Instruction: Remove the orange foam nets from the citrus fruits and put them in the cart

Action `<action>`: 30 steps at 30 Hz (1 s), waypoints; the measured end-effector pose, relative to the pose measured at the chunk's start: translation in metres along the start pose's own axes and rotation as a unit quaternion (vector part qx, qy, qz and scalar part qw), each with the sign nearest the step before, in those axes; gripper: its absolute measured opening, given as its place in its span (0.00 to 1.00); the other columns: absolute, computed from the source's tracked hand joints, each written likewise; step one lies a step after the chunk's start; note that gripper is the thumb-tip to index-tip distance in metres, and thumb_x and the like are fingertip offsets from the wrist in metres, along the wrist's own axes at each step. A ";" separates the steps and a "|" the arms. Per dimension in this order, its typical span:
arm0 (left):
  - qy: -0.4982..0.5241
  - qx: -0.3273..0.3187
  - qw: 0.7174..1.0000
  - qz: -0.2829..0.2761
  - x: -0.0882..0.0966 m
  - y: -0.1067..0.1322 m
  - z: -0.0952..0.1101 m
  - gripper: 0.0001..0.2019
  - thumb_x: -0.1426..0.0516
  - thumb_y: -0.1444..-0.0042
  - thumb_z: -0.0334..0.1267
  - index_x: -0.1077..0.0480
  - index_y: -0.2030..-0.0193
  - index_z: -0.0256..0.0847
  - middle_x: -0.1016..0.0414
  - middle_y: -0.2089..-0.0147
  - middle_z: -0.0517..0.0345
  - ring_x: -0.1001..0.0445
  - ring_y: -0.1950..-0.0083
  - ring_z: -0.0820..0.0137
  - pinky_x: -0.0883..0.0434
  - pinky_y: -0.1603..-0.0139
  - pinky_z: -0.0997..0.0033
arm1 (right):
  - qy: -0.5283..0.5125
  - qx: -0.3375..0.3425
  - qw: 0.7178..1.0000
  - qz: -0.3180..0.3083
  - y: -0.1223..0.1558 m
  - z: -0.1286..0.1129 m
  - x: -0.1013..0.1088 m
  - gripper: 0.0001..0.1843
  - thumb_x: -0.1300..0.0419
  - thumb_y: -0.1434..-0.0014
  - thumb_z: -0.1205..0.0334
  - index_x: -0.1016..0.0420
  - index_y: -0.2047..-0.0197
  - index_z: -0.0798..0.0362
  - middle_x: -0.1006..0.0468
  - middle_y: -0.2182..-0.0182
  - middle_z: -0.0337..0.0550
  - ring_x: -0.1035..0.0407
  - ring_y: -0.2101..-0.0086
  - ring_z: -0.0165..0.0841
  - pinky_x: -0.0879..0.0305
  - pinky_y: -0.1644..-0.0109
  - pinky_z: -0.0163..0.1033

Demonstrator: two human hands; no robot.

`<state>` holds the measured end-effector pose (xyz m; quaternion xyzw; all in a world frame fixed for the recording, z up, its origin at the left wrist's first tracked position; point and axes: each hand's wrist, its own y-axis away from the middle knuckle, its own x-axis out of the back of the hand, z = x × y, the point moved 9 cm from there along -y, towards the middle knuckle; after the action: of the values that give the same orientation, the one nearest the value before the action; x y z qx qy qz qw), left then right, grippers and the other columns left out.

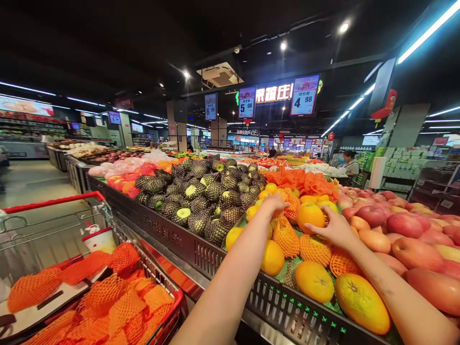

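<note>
My right hand (336, 224) curves its thumb and fingers around the right side of a bare orange (309, 216) above the pile. To the left, my left hand (276, 204) reaches over the fruit, its fingers closed at the edge of an orange foam net sleeve (292, 207); the fingertips are partly hidden. Below the hands lie oranges in foam nets (315, 249) and bare oranges, such as a large one (362, 303) at the front of the black crate (287, 306).
Green fruits in dark nets (201, 196) fill the left bin, and red apples (417, 254) the right. Loose foam nets (316, 183) lie behind the oranges. A shopping cart (176, 299) at lower left carries foam nets (118, 306) and a cup (98, 239). A person (350, 165) is farther back.
</note>
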<state>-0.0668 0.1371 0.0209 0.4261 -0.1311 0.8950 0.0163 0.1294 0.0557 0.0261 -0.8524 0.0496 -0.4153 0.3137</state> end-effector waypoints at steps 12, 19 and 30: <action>0.100 0.002 0.964 0.246 0.062 0.039 0.021 0.27 0.39 0.45 0.32 0.38 0.38 0.36 0.24 0.44 0.33 0.25 0.41 0.51 0.32 0.43 0.56 | -0.029 -0.086 0.991 0.095 0.001 0.029 0.011 0.45 0.30 0.61 0.34 0.35 0.47 0.52 0.23 0.49 0.56 0.24 0.53 0.50 0.27 0.49 0.54; 0.215 -0.157 0.913 0.308 0.071 0.049 0.052 0.19 0.40 0.39 0.32 0.35 0.42 0.42 0.24 0.49 0.48 0.23 0.50 0.61 0.30 0.45 0.57 | -0.035 -0.011 0.999 -0.024 -0.001 -0.002 -0.016 0.40 0.28 0.58 0.39 0.30 0.48 0.52 0.22 0.51 0.53 0.25 0.53 0.48 0.28 0.47 0.51; 0.300 -0.153 0.915 0.223 0.049 0.028 0.049 0.07 0.36 0.45 0.32 0.30 0.63 0.38 0.23 0.59 0.56 0.27 0.59 0.70 0.32 0.54 0.70 | 0.179 0.046 0.977 -0.103 -0.014 -0.014 -0.045 0.38 0.31 0.50 0.41 0.27 0.44 0.61 0.22 0.53 0.61 0.29 0.51 0.54 0.32 0.47 0.53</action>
<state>-0.0650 0.0936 0.0814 0.0900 -0.3468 0.9302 -0.0804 0.0873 0.0751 0.0105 -0.7498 -0.0026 -0.5929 0.2937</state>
